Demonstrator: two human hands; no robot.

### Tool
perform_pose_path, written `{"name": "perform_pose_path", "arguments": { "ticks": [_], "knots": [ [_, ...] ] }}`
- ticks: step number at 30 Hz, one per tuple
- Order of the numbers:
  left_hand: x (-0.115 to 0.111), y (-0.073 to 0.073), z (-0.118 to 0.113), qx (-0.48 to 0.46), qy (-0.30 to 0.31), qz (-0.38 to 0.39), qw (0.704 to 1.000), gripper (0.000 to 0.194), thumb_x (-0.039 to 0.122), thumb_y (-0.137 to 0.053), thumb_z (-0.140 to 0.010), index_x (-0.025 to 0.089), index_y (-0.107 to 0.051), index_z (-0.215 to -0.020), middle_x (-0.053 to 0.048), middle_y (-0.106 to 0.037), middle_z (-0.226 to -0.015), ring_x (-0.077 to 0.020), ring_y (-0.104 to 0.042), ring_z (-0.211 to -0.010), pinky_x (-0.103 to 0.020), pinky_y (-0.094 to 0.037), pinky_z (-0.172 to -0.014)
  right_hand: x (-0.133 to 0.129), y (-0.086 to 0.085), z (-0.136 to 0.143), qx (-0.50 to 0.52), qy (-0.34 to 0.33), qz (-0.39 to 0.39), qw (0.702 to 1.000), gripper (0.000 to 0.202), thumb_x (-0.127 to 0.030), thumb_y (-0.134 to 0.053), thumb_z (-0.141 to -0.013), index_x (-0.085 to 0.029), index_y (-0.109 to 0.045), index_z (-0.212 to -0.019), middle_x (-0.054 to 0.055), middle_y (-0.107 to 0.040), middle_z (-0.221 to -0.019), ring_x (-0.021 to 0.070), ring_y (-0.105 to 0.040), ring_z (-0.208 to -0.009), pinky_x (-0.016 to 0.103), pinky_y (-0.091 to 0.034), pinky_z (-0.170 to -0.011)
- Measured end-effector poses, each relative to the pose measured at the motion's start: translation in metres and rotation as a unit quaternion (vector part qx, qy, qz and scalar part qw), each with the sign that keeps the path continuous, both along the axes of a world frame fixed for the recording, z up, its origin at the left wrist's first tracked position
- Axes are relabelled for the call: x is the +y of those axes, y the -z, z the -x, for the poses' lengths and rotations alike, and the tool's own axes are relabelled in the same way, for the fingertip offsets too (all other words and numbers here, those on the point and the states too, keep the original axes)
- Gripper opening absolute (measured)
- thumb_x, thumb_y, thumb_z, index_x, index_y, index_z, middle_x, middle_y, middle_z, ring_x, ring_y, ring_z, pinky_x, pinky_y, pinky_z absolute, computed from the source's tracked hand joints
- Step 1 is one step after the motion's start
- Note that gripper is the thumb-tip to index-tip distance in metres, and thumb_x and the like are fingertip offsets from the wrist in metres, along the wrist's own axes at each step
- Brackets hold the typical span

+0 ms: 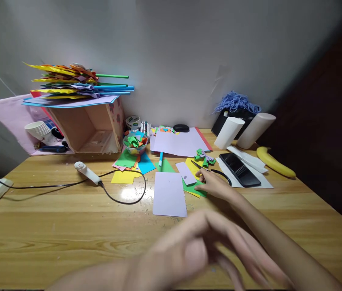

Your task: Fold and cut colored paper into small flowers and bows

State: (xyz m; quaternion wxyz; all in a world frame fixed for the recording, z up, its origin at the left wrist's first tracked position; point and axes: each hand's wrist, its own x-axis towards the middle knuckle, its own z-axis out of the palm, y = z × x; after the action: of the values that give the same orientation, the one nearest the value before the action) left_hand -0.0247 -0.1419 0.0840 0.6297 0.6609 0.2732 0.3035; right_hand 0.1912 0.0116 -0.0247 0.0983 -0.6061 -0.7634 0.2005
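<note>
right of centre, we seem after scissors point(196, 164), the lift needing a firm pinch, right hand point(216, 185) unclear in grip, left hand point(199, 245) loosely spread.

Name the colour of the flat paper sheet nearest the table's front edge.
The flat paper sheet is pale lilac, clearest in the head view.

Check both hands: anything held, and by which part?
The right hand is over the middle of the black scissors; whether it grips them can't be told. The left hand is blurred, with nothing visible in it.
</note>
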Motion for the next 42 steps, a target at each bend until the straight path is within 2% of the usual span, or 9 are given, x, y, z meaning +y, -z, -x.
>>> {"name": "perform_pose_path", "arguments": {
  "ticks": [2,5,8,11,17,22,25,35,42],
  "knots": [
    [0.027,0.007,-0.002,0.042,-0.053,0.010,0.998,0.036,0.047,-0.035,-0.086,0.022,-0.054,-0.105,-0.008,-0.061,-0.105,-0.0205,-0.057,-0.095,-0.032,-0.045,-0.079,0.000,-0.001,0.001,0.007,0.001,0.006,1.000,0.030,-0.032,-0.068,-0.061,-0.018,-0.058,-0.087,0.006,-0.062,-0.080,0.0232,-0.057,-0.078,0.028,-0.038,-0.062],
    [0.055,0.047,0.001,0.188,-0.154,-0.054,0.969,0.027,0.037,-0.043,-0.084,0.019,-0.053,-0.101,-0.009,-0.057,-0.105,-0.0204,-0.054,-0.095,-0.034,-0.043,-0.083,0.003,-0.004,0.002,0.009,0.001,0.001,1.000,0.020,-0.033,-0.068,-0.061,-0.019,-0.061,-0.074,0.005,-0.063,-0.075,0.0223,-0.058,-0.072,0.027,-0.036,-0.058],
    [0.076,0.088,0.009,0.281,-0.176,-0.140,0.933,0.022,0.029,-0.044,-0.084,0.017,-0.054,-0.099,-0.010,-0.057,-0.103,-0.0221,-0.053,-0.099,-0.038,-0.040,-0.088,0.005,-0.005,-0.001,0.019,0.007,-0.003,1.000,0.021,-0.035,-0.066,-0.063,-0.021,-0.063,-0.079,0.005,-0.065,-0.082,0.0224,-0.059,-0.078,0.027,-0.039,-0.061],
    [0.091,0.107,0.019,0.324,-0.228,-0.227,0.890,0.021,0.021,-0.041,-0.083,0.017,-0.054,-0.099,-0.011,-0.056,-0.105,-0.0225,-0.051,-0.102,-0.039,-0.040,-0.089,0.005,-0.004,-0.005,0.021,0.015,-0.003,1.000,0.027,-0.036,-0.065,-0.065,-0.020,-0.063,-0.086,0.006,-0.066,-0.089,0.0231,-0.060,-0.082,0.028,-0.041,-0.065],
    [0.104,0.112,0.035,0.370,-0.294,-0.313,0.824,0.027,0.018,-0.041,-0.083,0.016,-0.053,-0.108,-0.011,-0.054,-0.116,-0.0228,-0.046,-0.110,-0.040,-0.038,-0.094,0.006,-0.014,0.013,0.037,-0.005,-0.119,0.992,0.022,-0.028,-0.048,-0.080,-0.017,-0.060,-0.094,0.010,-0.061,-0.101,0.0259,-0.052,-0.098,0.038,-0.039,-0.083],
    [0.108,0.117,0.052,0.457,-0.343,-0.334,0.750,0.030,0.021,-0.042,-0.084,0.020,-0.053,-0.111,-0.012,-0.052,-0.117,-0.0267,-0.042,-0.113,-0.046,-0.037,-0.092,0.007,-0.029,0.065,0.094,-0.217,-0.102,0.966,0.019,-0.022,-0.044,-0.083,-0.020,-0.064,-0.086,0.007,-0.063,-0.091,0.0219,-0.054,-0.090,0.037,-0.040,-0.080],
    [0.112,0.120,0.060,0.493,-0.322,-0.365,0.721,0.030,0.026,-0.041,-0.085,0.024,-0.053,-0.113,-0.011,-0.053,-0.116,-0.0285,-0.039,-0.118,-0.052,-0.029,-0.096,0.007,-0.036,0.094,0.086,-0.270,-0.103,0.953,0.017,-0.018,-0.048,-0.081,-0.021,-0.065,-0.083,0.008,-0.064,-0.086,0.0225,-0.053,-0.088,0.036,-0.041,-0.076],
    [0.123,0.129,0.064,0.508,-0.287,-0.414,0.699,0.032,0.017,-0.029,-0.088,0.009,-0.053,-0.107,-0.017,-0.058,-0.112,-0.0248,-0.046,-0.115,-0.054,-0.012,-0.106,0.003,-0.042,0.097,0.119,-0.242,-0.128,0.954,0.019,-0.026,-0.045,-0.085,-0.021,-0.063,-0.081,0.006,-0.064,-0.084,0.0217,-0.053,-0.087,0.036,-0.041,-0.076],
    [0.111,0.097,0.068,0.254,-0.463,-0.401,0.749,0.027,0.017,-0.034,-0.088,0.017,-0.055,-0.105,-0.010,-0.058,-0.106,-0.0188,-0.053,-0.103,-0.037,-0.038,-0.096,-0.012,-0.037,0.071,0.184,-0.162,-0.101,0.964,0.020,-0.031,-0.045,-0.085,-0.021,-0.063,-0.083,0.005,-0.064,-0.087,0.0201,-0.056,-0.081,0.035,-0.042,-0.075]
  ]
}}
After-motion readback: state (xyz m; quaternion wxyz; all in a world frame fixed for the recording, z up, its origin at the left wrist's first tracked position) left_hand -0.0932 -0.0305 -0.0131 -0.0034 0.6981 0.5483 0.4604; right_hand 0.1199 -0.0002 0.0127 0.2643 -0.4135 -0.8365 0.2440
